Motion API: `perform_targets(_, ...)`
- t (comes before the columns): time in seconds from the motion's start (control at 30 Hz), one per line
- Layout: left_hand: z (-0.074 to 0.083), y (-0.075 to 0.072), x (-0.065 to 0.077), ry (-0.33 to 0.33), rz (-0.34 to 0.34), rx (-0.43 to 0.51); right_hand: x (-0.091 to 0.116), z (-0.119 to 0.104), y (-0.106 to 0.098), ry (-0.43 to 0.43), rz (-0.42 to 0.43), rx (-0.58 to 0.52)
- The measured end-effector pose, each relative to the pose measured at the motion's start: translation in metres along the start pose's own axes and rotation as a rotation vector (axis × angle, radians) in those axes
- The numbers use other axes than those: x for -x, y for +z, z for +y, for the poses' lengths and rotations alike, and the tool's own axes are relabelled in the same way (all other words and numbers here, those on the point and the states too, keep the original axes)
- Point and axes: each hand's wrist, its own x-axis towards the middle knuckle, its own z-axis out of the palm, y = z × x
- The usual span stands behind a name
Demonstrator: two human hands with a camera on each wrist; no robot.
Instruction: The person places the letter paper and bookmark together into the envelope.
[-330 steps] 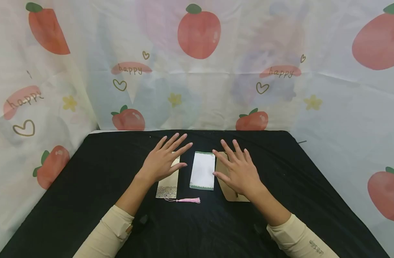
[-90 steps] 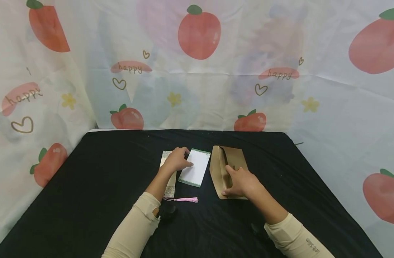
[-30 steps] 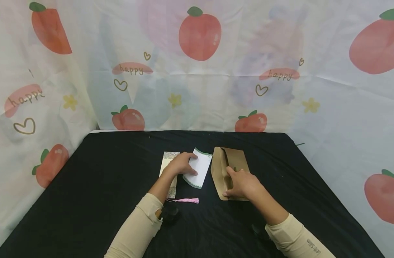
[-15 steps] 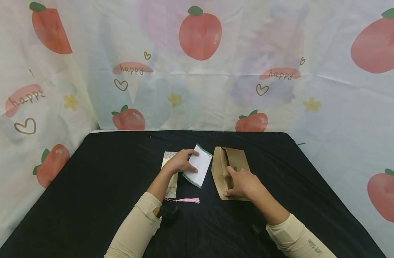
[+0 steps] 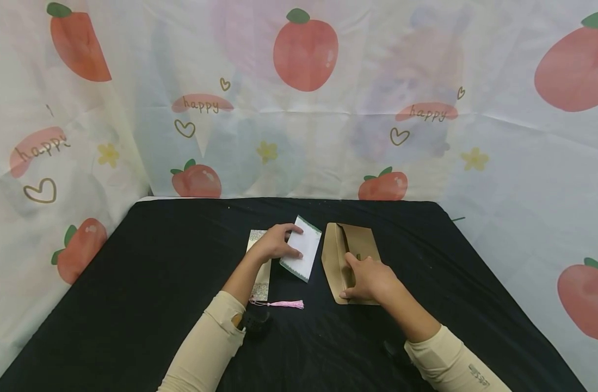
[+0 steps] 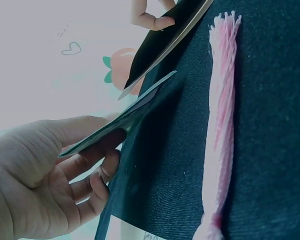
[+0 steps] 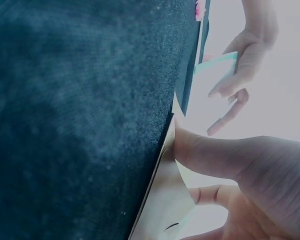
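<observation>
My left hand (image 5: 277, 245) pinches a white card (image 5: 306, 255) with green decorated borders between thumb and fingers. In the left wrist view the card (image 6: 127, 114) is almost edge-on, raised above the black cloth with a shadow beneath. Just right of it lies a brown paper envelope (image 5: 358, 235), its flap (image 5: 330, 256) unfolded to the left toward the card. My right hand (image 5: 369, 279) grips the envelope near its mouth, thumb low and forefinger higher. The right wrist view shows the thumb (image 7: 205, 152) on the envelope's edge (image 7: 162, 195).
Partly under my left hand lies a cream, bookmark-like patterned card (image 5: 261, 283), its pink tassel (image 5: 286, 304) stretched to the right. A black cloth (image 5: 132, 305) covers the table. A fruit-printed curtain (image 5: 299, 141) encloses the back and sides.
Earlier both hands were spread above the things. Then my left hand took the white card from the cloth and raised it, tilted and slightly bowed. My right hand went onto the envelope and stays there.
</observation>
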Motion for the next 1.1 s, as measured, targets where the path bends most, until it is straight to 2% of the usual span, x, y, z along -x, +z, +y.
perform_targets(0.33, 0.0, -0.001, -0.0012, 0.001, 0.024, 0.017, -0.0005, 0.0003, 0.0008, 0.004, -0.003, 0.001)
perform_targets(0.6, -0.0002, -0.0028, -0.001, 0.017, 0.057, 0.094, -0.0008, 0.0002, 0.001, 0.007, -0.002, 0.004)
perform_targets(0.87, 0.0023, -0.0036, -0.0021, 0.045, 0.096, 0.122, -0.0003, -0.001, -0.0012, 0.012, -0.015, -0.002)
perform_targets(1.1, 0.0053, -0.0008, -0.0007, 0.061, 0.078, 0.137, -0.0006, -0.0018, -0.0011, 0.011, -0.019, -0.003)
